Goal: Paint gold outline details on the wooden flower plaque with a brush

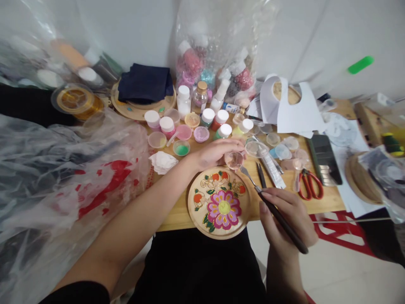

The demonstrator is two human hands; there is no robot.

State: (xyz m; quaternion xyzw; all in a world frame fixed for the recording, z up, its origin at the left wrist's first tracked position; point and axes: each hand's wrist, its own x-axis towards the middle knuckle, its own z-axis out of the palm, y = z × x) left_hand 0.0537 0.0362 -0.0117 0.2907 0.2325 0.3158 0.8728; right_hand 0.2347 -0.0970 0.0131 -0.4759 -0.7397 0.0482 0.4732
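A round wooden disc painted with a pink flower, green leaves and orange fruits lies at the table's near edge. My right hand is closed round a dark-handled palette knife, whose metal tip reaches towards the disc's upper right rim. My left hand stretches over the disc's far side, fingers closed on a small clear cup with a pinkish content. Tweezers lie just right of the disc.
Several small colour pots and white-capped bottles crowd the table behind my left hand. Red scissors, a dark phone, white paper and a tube lie right. Crumpled clear plastic covers the left. A dark cloth rests on a wooden plate.
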